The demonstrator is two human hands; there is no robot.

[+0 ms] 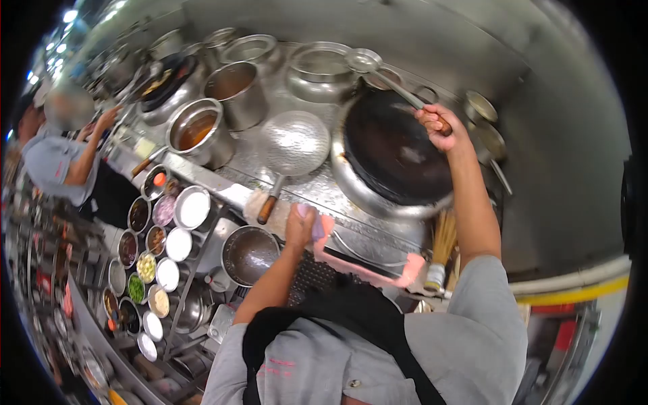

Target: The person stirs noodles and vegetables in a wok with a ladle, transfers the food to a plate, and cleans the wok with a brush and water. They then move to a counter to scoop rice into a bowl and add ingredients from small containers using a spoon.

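Observation:
My right hand (440, 127) is closed round the wooden handle end of a metal ladle (405, 94). The ladle reaches over the far side of a large dark wok (398, 152), its round bowl near the back of the stove. Inside the wok is a dark surface with a pale patch of glare or steam. At the stove's front edge, my left hand (298, 226) is closed on a purplish cloth (313, 221). Just left of that hand lies the wooden handle of a wide perforated strainer (295, 143). A pink cloth (326, 233) drapes over the edge beside it.
Steel pots (233, 91) and one of brown liquid (196, 131) stand left of the wok. A metal basin (250, 255) sits below my left arm. Several ingredient bowls (192, 208) line the left. A bamboo brush (443, 243) stands right. A co-worker (61, 162) works at another wok.

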